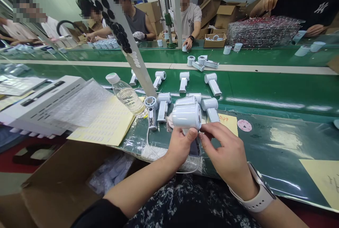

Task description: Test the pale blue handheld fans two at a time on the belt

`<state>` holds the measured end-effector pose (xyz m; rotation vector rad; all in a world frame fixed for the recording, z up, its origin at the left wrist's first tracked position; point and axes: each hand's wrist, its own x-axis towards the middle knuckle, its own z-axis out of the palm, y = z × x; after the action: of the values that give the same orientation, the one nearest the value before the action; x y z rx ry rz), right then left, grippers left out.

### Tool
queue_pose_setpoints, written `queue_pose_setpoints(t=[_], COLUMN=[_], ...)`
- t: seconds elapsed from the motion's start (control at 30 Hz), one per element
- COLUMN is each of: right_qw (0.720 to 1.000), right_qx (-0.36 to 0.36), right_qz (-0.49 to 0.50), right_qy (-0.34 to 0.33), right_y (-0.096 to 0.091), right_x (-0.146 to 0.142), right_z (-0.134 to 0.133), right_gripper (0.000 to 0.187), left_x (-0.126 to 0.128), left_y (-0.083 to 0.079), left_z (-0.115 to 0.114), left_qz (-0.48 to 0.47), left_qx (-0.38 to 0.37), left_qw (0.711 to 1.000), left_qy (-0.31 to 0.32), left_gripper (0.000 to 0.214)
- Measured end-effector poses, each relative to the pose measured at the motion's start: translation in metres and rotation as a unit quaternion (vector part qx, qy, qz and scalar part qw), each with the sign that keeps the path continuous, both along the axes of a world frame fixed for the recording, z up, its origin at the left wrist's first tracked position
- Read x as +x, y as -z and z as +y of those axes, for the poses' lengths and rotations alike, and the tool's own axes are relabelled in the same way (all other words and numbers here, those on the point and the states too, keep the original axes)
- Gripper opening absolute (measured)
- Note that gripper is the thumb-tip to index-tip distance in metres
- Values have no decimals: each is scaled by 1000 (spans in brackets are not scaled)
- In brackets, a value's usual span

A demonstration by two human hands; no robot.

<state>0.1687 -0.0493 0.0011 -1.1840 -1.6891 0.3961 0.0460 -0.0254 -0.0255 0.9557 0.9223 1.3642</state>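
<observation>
A light-blue handheld fan with a round barrel head is held upright in front of me. My left hand is wrapped round its handle just below the head, thumb on the near side. Against the handle's right edge, the thumb and forefinger of my right hand are pinched together; whatever lies between them is hidden. Close behind are more fans of the same kind: one lying with its dark slotted side up, one beside it and one at the right. A white cable loops beneath my hands.
A water bottle leans beside a slanted metal post. Yellow sticker sheets and a white machine lie left, above an open carton. Several fans dot the green conveyor. Co-workers sit across it, near a hand press.
</observation>
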Motion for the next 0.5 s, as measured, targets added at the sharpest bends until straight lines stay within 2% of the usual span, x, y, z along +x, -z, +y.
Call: queue_pose_setpoints(t=[0.33,0.5], right_qw=[999,1000], right_qx=[-32,-17], right_qz=[22,-3], right_qy=[-8,1], right_y=[-2,-2], right_x=[1,2], right_z=[0,0], right_gripper=[12,13], left_x=[0,-1], left_y=[-6,-6], left_z=[-1,-1], left_qz=[14,18], left_qx=[5,2], left_qw=[1000,1000], left_qy=[11,8], left_gripper=[69,68])
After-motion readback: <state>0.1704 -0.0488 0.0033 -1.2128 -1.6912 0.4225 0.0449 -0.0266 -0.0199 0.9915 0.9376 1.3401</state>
